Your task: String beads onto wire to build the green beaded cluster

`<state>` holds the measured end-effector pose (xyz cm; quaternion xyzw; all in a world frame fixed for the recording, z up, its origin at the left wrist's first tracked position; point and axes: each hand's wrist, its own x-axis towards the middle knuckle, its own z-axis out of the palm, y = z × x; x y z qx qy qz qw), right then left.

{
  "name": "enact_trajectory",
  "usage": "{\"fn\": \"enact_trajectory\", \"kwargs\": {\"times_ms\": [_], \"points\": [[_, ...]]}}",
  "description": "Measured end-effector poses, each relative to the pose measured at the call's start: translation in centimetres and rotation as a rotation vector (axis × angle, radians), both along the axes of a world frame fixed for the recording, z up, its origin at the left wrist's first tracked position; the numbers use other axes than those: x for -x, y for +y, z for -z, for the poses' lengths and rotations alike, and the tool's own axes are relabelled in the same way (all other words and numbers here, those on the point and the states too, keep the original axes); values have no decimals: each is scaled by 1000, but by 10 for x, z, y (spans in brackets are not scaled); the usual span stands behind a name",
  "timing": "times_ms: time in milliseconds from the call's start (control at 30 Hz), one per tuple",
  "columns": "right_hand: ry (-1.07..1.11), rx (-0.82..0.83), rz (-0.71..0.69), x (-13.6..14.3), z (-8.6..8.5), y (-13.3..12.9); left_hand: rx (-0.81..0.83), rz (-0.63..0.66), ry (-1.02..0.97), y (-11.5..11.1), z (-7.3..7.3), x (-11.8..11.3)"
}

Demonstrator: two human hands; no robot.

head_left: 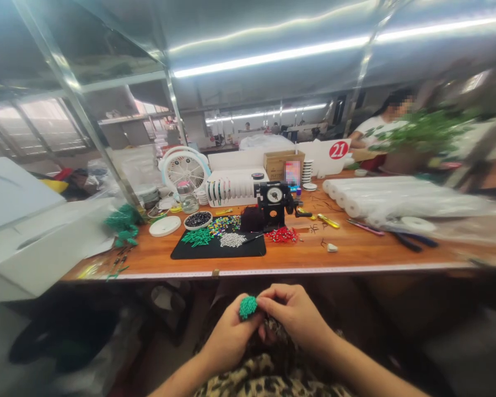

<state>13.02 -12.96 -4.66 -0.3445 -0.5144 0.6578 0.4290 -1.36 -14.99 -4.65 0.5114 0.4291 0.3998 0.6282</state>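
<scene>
Low in the head view, above my lap, my left hand (232,333) is closed around a bundle of green strands (248,307). The bundle's rounded, knobbly end shows above the fist. Against its right edge, my right hand (294,315) has thumb and forefinger pinched together. Whatever lies in that pinch is too small to make out. On the table beyond, a black mat (215,251) carries a pile of short green pieces (197,237), silvery beads (232,240) and mixed coloured beads (223,224). A dish of dark beads (198,220) stands at its back edge.
A black hand-cranked machine (274,205) with a dial stands behind red pieces (282,235). White plastic rolls (355,198) and pliers (409,241) lie right. A white fan (186,171) stands back left, a white box (28,251) far left. Another person (380,129) sits beyond a plant.
</scene>
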Motion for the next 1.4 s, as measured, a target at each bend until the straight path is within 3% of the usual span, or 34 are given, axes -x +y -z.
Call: {"fn": "enact_trajectory", "kwargs": {"times_ms": [200, 333, 567, 700, 800, 967, 1100, 1200, 1300, 1400], "points": [[-32, -49, 42, -3, 1, 0, -47, -52, -7, -1, 4, 2], [-115, -139, 88, -3, -2, -2, 0, -74, -59, -2, 5, 3], [-144, -150, 105, -3, -3, -3, 66, -95, -116, -1, 8, 2], [-242, -157, 174, -10, 6, 3, 139, -304, -189, 5, 6, 8], [-221, -56, 142, -13, 13, 5, 98, -352, -108, 8, -1, 15], [-126, 54, 12, -8, 16, 1, -40, -127, 56, 7, -11, 15], [-138, 36, -52, -10, 18, -1, -7, -264, -19, 11, -10, 11], [-46, 128, -100, -14, 19, -1, 46, -353, -112, 14, -6, 12], [155, 284, -98, -12, 17, -3, 111, -311, -133, 10, -2, 10], [258, 324, -109, -7, 13, -5, 174, -255, -169, 5, 0, 6]]}}
